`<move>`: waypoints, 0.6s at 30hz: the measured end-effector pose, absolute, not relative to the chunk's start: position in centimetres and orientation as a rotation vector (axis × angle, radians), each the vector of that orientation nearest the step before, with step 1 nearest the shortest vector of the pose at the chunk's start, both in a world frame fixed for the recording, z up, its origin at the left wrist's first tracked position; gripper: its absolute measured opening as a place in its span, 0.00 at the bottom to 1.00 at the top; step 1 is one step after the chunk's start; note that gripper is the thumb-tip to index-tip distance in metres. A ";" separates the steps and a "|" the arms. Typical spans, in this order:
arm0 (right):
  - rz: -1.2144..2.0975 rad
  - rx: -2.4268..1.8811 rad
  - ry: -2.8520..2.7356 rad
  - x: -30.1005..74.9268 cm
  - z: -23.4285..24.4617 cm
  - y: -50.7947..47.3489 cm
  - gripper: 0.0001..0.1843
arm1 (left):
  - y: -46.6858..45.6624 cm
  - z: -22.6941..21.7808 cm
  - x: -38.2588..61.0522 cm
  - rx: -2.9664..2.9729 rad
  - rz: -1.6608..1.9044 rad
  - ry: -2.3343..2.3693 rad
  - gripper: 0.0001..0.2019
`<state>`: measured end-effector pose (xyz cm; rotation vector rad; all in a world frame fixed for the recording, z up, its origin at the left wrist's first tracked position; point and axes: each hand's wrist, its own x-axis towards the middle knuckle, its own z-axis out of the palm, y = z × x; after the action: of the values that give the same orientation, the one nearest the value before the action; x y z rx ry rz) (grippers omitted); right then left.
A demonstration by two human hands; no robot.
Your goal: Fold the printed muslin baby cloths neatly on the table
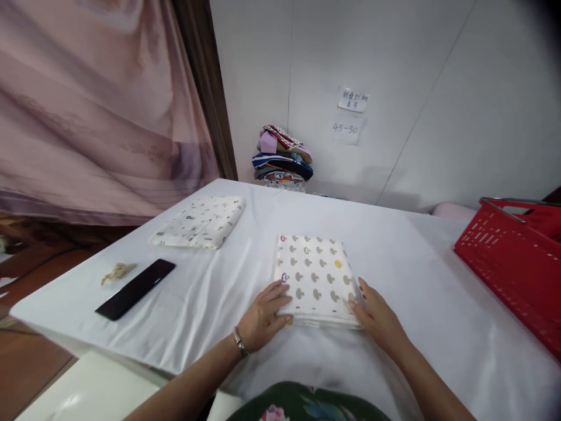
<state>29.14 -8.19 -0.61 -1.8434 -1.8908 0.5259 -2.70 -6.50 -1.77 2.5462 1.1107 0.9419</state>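
White-draped table (416, 275) bears a folded mushroom-print cloth (315, 275) at the wearer's twelve o'clock, sides running twelve-to-six, long axis unclear, left hand (265, 316) and right hand (381, 318) open, touching its eight and four o'clock edges.

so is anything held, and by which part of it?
Can't tell: the mushroom-print cloth lies on the table, left hand touching its near left corner, right hand its near right; a grip isn't clear.

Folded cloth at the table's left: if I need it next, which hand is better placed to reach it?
Probably the left hand: it touches the mushroom-print cloth at the left, nearer the folded cloth; the right hand is at the right edge.
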 end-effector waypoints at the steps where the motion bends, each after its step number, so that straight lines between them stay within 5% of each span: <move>1: 0.410 -1.736 -1.945 29.2 -0.7 -8.2 0.31 | -6.9 -1.9 -2.7 2.548 0.956 1.113 0.15; 9: 0.060 -1.069 -2.279 27.6 -0.7 -9.3 0.18 | -7.8 -2.7 -2.6 2.564 1.057 1.172 0.16; 18: 0.128 -1.040 -2.347 24.9 -0.3 -8.6 0.12 | -7.5 -1.9 -1.3 2.528 1.072 1.277 0.11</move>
<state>24.93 -8.59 -0.30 -1.0402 -2.3471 0.1281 -1.31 -7.53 -1.93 2.5279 1.2773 1.0720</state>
